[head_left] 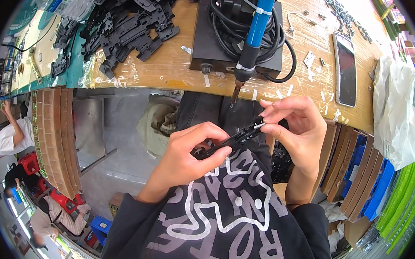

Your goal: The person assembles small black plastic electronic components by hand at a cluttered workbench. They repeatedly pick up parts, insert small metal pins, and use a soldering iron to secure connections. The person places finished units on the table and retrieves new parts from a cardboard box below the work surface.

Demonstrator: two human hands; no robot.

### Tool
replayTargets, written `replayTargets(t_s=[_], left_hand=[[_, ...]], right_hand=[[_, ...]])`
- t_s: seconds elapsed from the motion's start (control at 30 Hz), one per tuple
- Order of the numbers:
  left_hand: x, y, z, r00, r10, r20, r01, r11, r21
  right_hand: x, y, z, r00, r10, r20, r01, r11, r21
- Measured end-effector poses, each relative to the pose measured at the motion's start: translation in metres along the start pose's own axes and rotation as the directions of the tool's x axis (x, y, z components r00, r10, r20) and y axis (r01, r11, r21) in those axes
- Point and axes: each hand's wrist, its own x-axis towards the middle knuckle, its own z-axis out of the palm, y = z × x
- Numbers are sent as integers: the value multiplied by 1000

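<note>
Black plastic made up the slim part [238, 140] we held slantwise above our lap, just short of the bench edge. Our left hand [187, 147] had its thumb and curled fingers closed around the lower end, presumably to steady it and leave the other end free. Our right hand [296, 128] pinched the upper end between thumb and forefinger, beside a small silvery piece [258, 126]; whether the fingertips gripped that piece too, we could not tell. We had it tilted, perhaps so its upper face lay open to view.

Just beyond our fingers hung a blue tool [261, 20] (a powered driver, by the look of it), tip downward, likely kept there to be within easy reach. Behind it, a black box [201, 45] bore a coiled black cable [272, 50], bundled, we judged, to keep the slack out of our way.

Farther left on the wooden bench [165, 73] we had a heap of similar black parts [143, 16], within arm's reach. To the right lay a phone [346, 74], and small metal pieces [345, 21] were scattered near the far edge, apart from the plastic, perhaps so they would not mix. A whitish plastic bag [401, 114] hung over the right side.
</note>
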Motion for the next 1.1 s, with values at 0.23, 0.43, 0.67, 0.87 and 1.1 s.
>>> replayTargets(t_s=[0.23,0.43,0.67,0.87,1.1], left_hand=[[3,-3,-2,993,108,44,-113,984,136],[2,-3,-6,988,124,94,-138,976,168],[1,-3,-10,980,101,170,-118,988,98],[6,-22,-18,886,-109,451,310,861,-402],[9,-46,7,675,-142,724,663,549,-509]], right_hand=[[-5,0,3,996,81,-47,-83,995,-45],[-7,2,6,998,50,-28,-54,985,-165],[-9,-5,2,996,-11,86,46,909,-415],[-16,1,-5,985,-82,155,128,941,-314],[-20,26,-1,952,-174,251,169,985,43]])
